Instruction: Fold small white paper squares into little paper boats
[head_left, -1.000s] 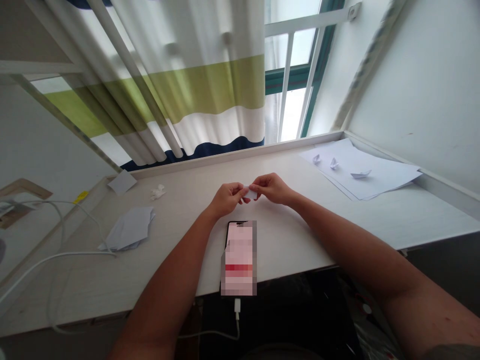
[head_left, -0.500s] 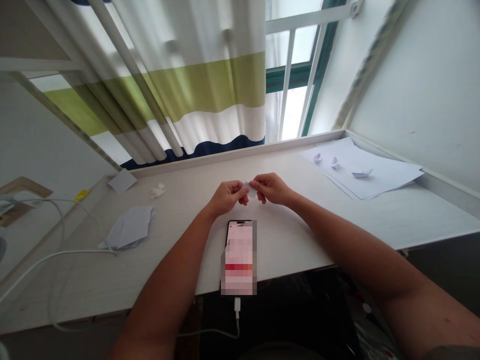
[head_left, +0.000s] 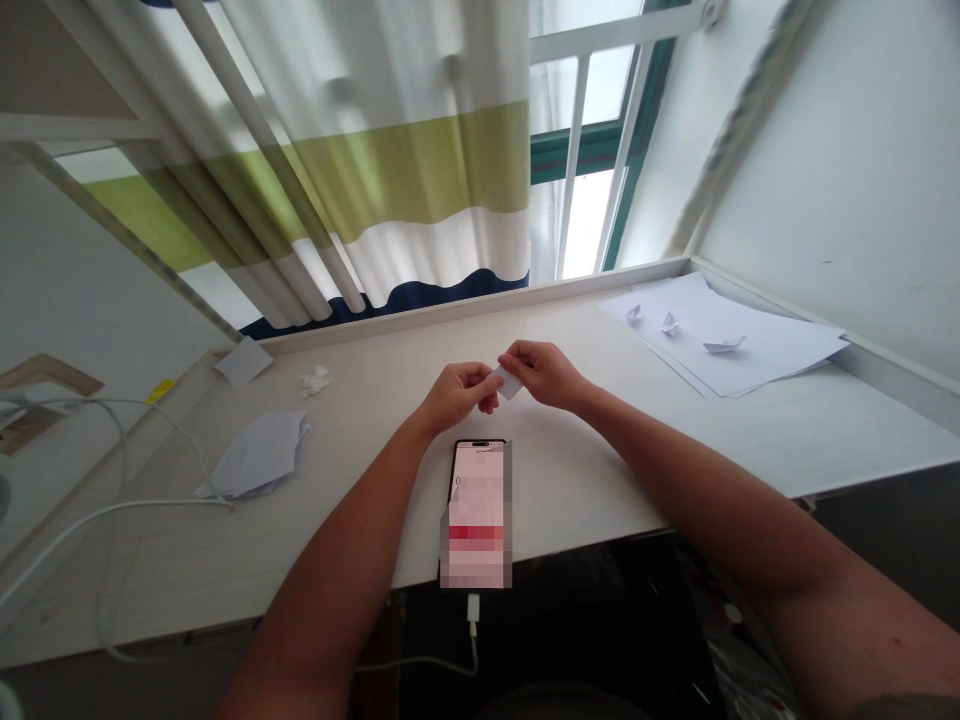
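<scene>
A small piece of white paper (head_left: pixel 510 384) is pinched between my two hands above the middle of the desk. My left hand (head_left: pixel 461 391) grips its left edge between thumb and fingers. On the upper right side, my right hand (head_left: pixel 543 371) is closed on the same piece, its thumb and fingertips at the top corner. Whether the paper has folds is too small to tell. Just below the hands, a phone (head_left: pixel 480 500) lies face up with a lit, partly blurred screen.
Several white sheets (head_left: pixel 765 350) lie at the back right, bearing small folded paper shapes (head_left: pixel 724 346). To the left are a paper stack (head_left: pixel 259 455), a square sheet (head_left: pixel 244 362) and a crumpled scrap (head_left: pixel 315 382). White cables (head_left: pixel 112 510) loop over the left side; another cable (head_left: pixel 473 612) plugs into the phone.
My right hand has shifted slightly up, its fingers now at the paper's top corner. More of the paper shows between the hands. My left hand stays nearly in place.
</scene>
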